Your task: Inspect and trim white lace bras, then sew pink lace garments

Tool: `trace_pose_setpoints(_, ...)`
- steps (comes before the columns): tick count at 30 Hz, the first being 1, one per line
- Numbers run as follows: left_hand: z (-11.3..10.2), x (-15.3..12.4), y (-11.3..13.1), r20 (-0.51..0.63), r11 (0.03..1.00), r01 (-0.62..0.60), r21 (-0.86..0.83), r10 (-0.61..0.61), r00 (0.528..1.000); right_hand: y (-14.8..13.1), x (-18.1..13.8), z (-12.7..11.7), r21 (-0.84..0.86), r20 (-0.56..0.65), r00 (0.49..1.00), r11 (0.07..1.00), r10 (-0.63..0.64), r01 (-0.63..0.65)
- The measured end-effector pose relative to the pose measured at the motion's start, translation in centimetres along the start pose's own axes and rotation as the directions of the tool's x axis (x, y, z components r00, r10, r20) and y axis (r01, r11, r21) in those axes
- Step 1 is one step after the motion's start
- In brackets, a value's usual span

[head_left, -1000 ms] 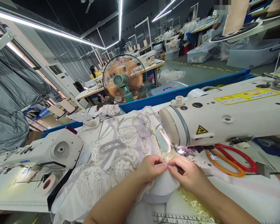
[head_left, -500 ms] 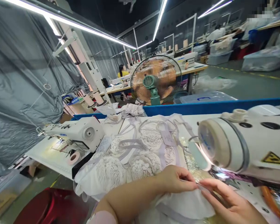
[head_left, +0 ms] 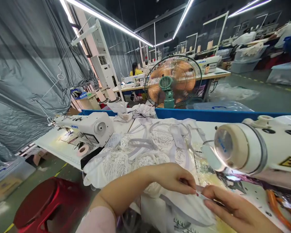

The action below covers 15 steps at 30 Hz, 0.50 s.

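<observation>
My left hand [head_left: 173, 178] reaches across from the left with its fingertips pinched on the edge of a white bra [head_left: 184, 207] with grey straps. My right hand [head_left: 235, 205] pinches the same edge just opposite, fingertips close to the left ones. The bra's white cloth and a grey strap hang below both hands; its lower part runs out of view. Just beyond my left wrist lies a heap of white lace bras [head_left: 113, 165] with grey straps. A white sewing machine [head_left: 254, 145] stands right of the hands.
A second sewing machine [head_left: 94, 129] stands at left, beside a thread spool [head_left: 83, 150]. A red stool [head_left: 48, 204] is on the floor at lower left. Behind the blue table edge [head_left: 203, 114] stands a large fan [head_left: 173, 82]. A person in yellow [head_left: 135, 71] sits farther back.
The view has turned slightly left. Both hands have shifted a little left, away from the right-hand machine, still pinching the bra's edge. More of the grey strap shows beneath them.
</observation>
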<state>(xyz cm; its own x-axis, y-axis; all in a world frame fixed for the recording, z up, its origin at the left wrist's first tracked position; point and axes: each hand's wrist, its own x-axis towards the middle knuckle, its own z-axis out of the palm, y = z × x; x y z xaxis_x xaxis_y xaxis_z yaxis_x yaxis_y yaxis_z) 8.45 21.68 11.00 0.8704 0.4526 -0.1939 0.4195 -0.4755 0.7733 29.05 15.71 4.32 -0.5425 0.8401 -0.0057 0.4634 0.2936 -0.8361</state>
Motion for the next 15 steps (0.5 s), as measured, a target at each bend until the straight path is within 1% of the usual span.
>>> trace_pose_setpoints(2, -0.8, -1.0, 0.4, -0.012, 1.0, 0.01, 0.012, -0.009, 1.0, -1.8, -0.1, -0.6, -0.047, 0.032, 0.997, 0.997, 0.068, -0.067)
trace_pose_setpoints(4, -1.6, -1.9, 0.7, -0.038, 0.996, 0.01, 0.085, -0.007, 0.999, -3.1, -0.2, -1.2, -0.07, 0.044, 0.993, 0.992, 0.108, -0.104)
trace_pose_setpoints(7, -2.5, -3.2, 0.9, -0.099, 0.974, -0.028, 0.226, 0.051, 0.994, -4.0, -0.5, -2.0, -0.139, 0.022, 0.99, 0.981, 0.14, -0.135)
trace_pose_setpoints(9, -3.0, -3.9, 1.0, -0.131, 0.953, -0.03, 0.301, 0.073, 0.989, -4.2, -0.9, -2.4, -0.201, 0.008, 0.986, 0.966, 0.164, -0.159)
trace_pose_setpoints(11, -3.4, -4.5, 0.9, -0.157, 0.941, 0.011, 0.338, 0.044, 0.987, -4.2, -1.2, -2.8, -0.262, -0.003, 0.984, 0.949, 0.181, -0.175)
trace_pose_setpoints(13, -3.7, -4.9, 0.7, -0.174, 0.935, 0.08, 0.347, -0.019, 0.985, -4.4, -1.6, -3.2, -0.309, -0.017, 0.983, 0.934, 0.182, -0.178)
trace_pose_setpoints(15, -4.0, -5.2, 0.6, -0.177, 0.931, 0.132, 0.342, -0.074, 0.981, -4.7, -2.0, -3.7, -0.322, -0.011, 0.988, 0.934, 0.157, -0.152)
